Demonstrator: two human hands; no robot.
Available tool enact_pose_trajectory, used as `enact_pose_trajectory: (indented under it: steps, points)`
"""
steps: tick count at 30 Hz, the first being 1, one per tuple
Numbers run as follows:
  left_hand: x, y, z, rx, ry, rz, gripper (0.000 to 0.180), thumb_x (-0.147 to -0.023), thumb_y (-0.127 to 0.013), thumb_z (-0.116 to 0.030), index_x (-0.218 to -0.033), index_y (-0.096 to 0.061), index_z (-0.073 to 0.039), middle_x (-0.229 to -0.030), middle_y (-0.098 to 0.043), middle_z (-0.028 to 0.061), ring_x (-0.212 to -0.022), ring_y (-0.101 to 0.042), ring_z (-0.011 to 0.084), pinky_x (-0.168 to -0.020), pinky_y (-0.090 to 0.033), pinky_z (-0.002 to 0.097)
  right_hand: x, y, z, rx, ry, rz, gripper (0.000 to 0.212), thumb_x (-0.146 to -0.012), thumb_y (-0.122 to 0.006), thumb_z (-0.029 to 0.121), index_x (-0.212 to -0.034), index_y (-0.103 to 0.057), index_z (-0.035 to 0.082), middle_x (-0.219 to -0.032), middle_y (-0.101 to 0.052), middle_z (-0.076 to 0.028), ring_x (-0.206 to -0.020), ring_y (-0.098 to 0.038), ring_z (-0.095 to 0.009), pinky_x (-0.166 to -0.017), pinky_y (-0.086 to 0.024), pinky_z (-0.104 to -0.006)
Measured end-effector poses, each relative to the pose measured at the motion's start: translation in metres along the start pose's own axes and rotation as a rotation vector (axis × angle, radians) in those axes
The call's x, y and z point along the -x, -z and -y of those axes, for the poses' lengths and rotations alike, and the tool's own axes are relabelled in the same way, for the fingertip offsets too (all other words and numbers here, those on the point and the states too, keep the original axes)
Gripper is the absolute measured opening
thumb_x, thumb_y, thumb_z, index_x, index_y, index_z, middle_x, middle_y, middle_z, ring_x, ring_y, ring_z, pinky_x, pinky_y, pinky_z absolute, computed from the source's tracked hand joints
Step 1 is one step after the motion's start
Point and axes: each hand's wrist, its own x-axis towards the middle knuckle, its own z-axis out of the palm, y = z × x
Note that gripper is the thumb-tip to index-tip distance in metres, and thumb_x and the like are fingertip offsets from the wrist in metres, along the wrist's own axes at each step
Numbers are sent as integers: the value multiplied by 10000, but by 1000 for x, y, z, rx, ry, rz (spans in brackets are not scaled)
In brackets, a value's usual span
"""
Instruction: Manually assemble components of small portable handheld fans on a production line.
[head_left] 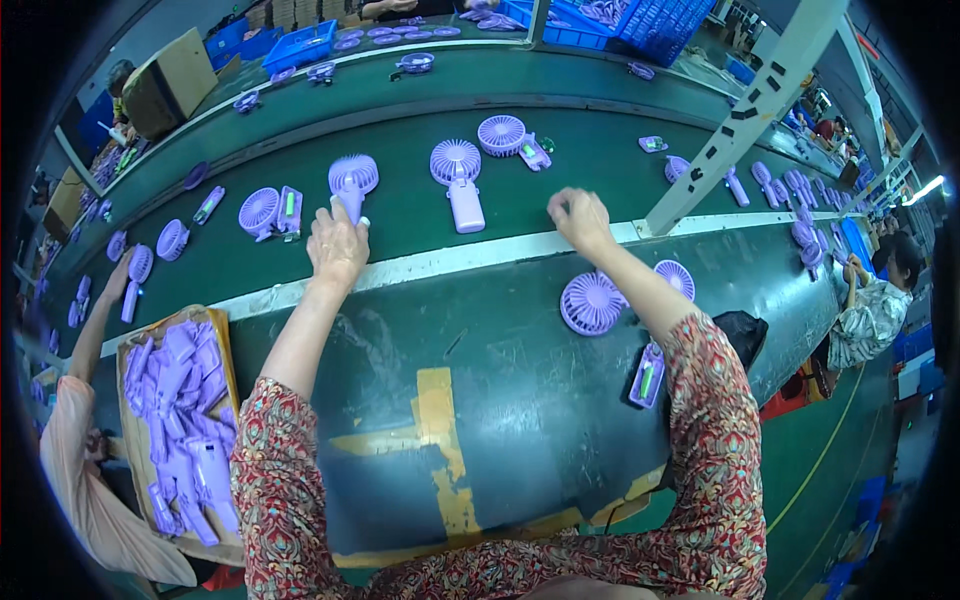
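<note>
**Left hand (338,245) gripping a purple fan (354,176); right hand (582,217) curled**

The left hand is wrapping around the handle of the purple fan, whose round head is lying just beyond the fingers, above the green belt (400,222). The right hand is hanging over the belt's near edge, its fingers curling narrowly together; the fingertips are partly hidden, so whether they are pinching anything small cannot be told.

Between the hands, a second fan (456,163) is lying with its handle toward the person. An opened fan (259,210) is resting left of the left hand. On the bench (380,350), a loose fan head (591,304) is lying beside the right forearm. A carton (222,365) is holding purple parts at left. A metal post (740,115) is standing just right of the right hand, blocking part of the belt.
</note>
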Motion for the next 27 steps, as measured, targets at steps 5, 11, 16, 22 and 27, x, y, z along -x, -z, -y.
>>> enact_pose_trajectory:
  steps: [5, 11, 16, 22, 27]
  points:
    - [-1, -64, 11, 164, -128, -192, 616, -840, -593, -253, -1294, -334, 71, -1280, -419, 247, -1164, -432, 389, -958, -350, 460, -104, -54, -45, 214, 191, -314, 333, -711, -619, 101, -1023, -561, -2, -1029, -578, -203, -980, -524, -383, -874, -436, -448]
    - [-9, -65, 1, 186, -131, -134, 572, -824, -603, -213, -1277, -374, 50, -1241, -471, 240, -1139, -466, 370, -946, -361, 450, -161, -95, -76, 409, -86, -166, 510, -715, -693, 359, -1061, -573, 3, -1107, -575, -181, -1066, -529, -295, -943, -391, -404]
    - [-1, -50, 7, 224, -127, -146, 553, -815, -614, -209, -1263, -400, 32, -1219, -486, 228, -1131, -471, 356, -946, -366, 434, -148, -56, -25, 272, -274, 174, 452, -726, -647, 443, -916, -680, 34, -952, -661, -197, -958, -625, -326, -846, -487, -395]
    - [41, -43, 12, 477, -162, -196, 391, -816, -589, -105, -1169, -495, 36, -1207, -493, 220, -1128, -471, 369, -957, -381, 419, -68, -29, -3, -606, -430, 210, 207, -764, -645, 204, -849, -697, 22, -838, -689, -91, -749, -623, -176, -722, -471, -321]
    - [95, 21, -6, 1006, 93, 277, 553, -874, -575, -313, -1230, -449, 92, -1214, -516, 235, -1067, -551, 256, -884, -445, 351, 55, 35, 68, -467, -83, 153, 268, -829, -578, 253, -898, -679, 14, -842, -657, -196, -800, -650, -308, -735, -489, -359]
